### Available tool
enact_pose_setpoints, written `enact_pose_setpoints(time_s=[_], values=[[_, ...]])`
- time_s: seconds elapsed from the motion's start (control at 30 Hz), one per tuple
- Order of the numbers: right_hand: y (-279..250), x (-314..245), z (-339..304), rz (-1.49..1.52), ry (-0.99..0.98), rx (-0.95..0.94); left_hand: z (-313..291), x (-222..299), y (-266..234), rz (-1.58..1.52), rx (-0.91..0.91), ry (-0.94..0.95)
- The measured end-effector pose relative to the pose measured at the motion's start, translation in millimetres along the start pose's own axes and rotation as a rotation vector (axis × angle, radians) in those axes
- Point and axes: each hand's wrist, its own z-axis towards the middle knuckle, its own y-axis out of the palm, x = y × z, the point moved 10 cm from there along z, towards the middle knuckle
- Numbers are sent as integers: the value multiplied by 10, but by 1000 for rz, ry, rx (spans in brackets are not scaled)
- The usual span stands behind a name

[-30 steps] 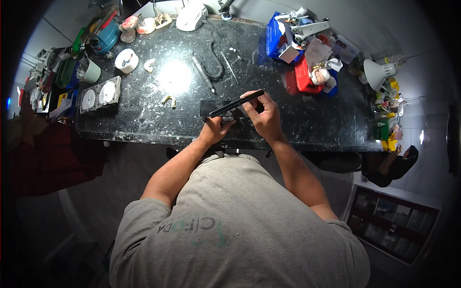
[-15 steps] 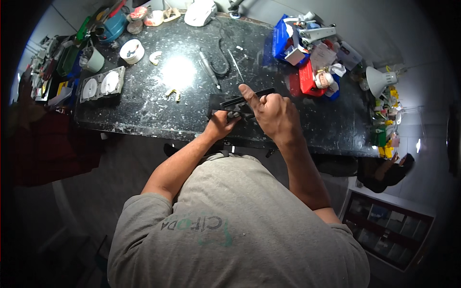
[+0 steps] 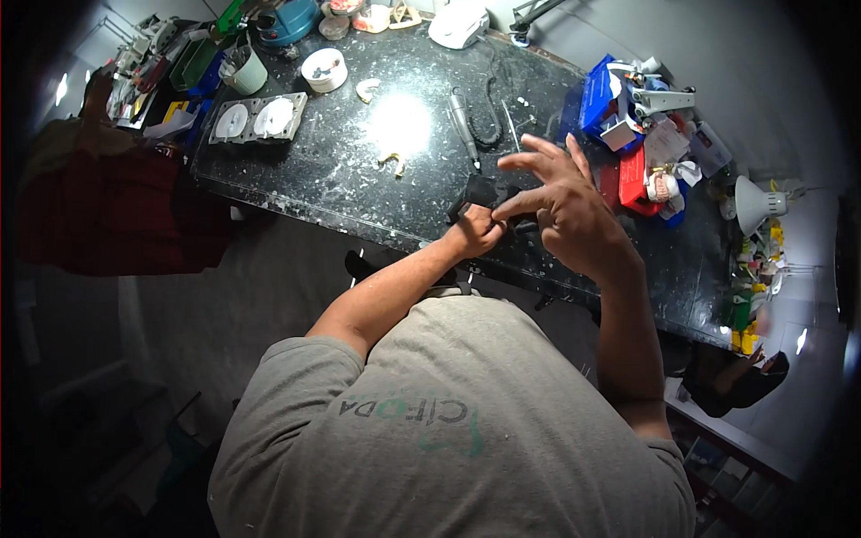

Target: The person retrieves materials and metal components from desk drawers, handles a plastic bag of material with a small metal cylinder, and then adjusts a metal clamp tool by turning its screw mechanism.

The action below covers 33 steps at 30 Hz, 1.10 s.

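Near the front edge of the black workbench (image 3: 350, 202), my left hand (image 3: 475, 233) is closed, its fingers curled against a dark object (image 3: 482, 191) whose kind I cannot make out. My right hand (image 3: 578, 215) hovers just right of it, with fingers spread and one digit reaching across to the left fist; nothing shows in its grasp. Beyond both hands lie a grey rotary handpiece (image 3: 463, 127) with a coiled cord (image 3: 491, 133) and a thin metal instrument (image 3: 511, 124). Two small horseshoe-shaped dental pieces (image 3: 392, 165) rest further left.
At the left are a grey block with two white discs (image 3: 258, 118), a white round bowl (image 3: 324, 72) and a tool cup (image 3: 246, 72). Blue (image 3: 596, 97) and red bins (image 3: 633, 179), a dental model (image 3: 662, 186) and a white lamp (image 3: 758, 204) line the right. Dark red clothing (image 3: 134, 206) shows far left.
The view has shifted, so the bench appears further right. The flat black object under my right hand no longer shows there, and that hand's fingers have spread. My left hand has curled closed.
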Motion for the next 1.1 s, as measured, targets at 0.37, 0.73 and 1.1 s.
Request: enact_pose_setpoints(time_s=[0.37,0.73,1.1], values=[[-127,484,-185,-61,692,-4,64,499,-323,56,117,70],[24,226,-123,241,-12,42,132,580,-485,-98,-51,-117],[67,650,-107,273,552,-5,-34,601,-616,-59,70,-175]])
